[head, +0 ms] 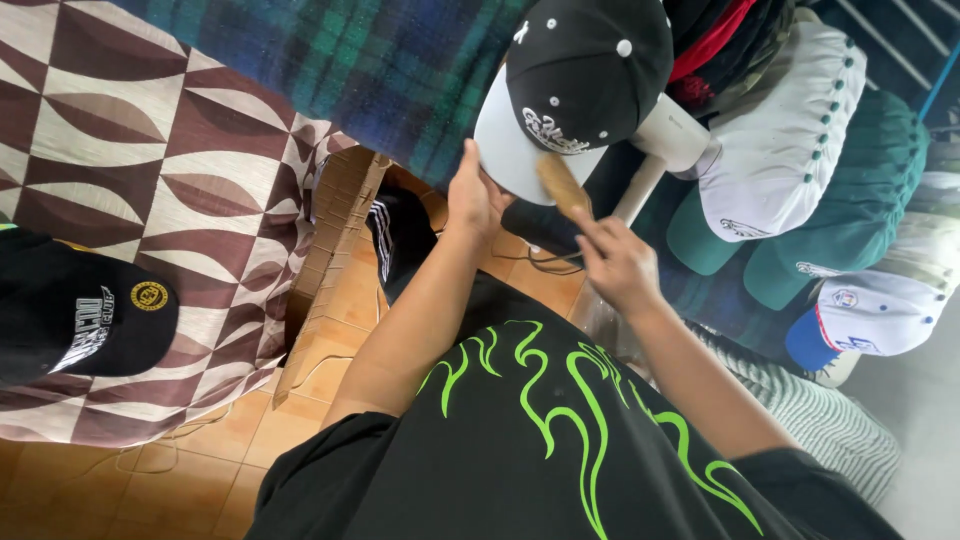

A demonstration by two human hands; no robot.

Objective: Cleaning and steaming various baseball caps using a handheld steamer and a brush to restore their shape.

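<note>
While seen from the head camera, upper centre: black cap with grey brim [580,85] sits on a white stand [668,135].
Left hand [473,198]: fingers curled on the brim's edge.
Right hand [615,262]: fingers closed around a wooden brush [561,183] touching the brim.
Caps counted: five at right, one black cap [80,318] at left on the patterned bed [150,130].

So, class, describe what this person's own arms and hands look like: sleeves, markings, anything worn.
Both forearms are bare from the elbow down. The left hand and right hand wear no gloves, and no rings, watch or bracelet show. Short black sleeves belong to a black T-shirt printed with neon green flame outlines.
</note>
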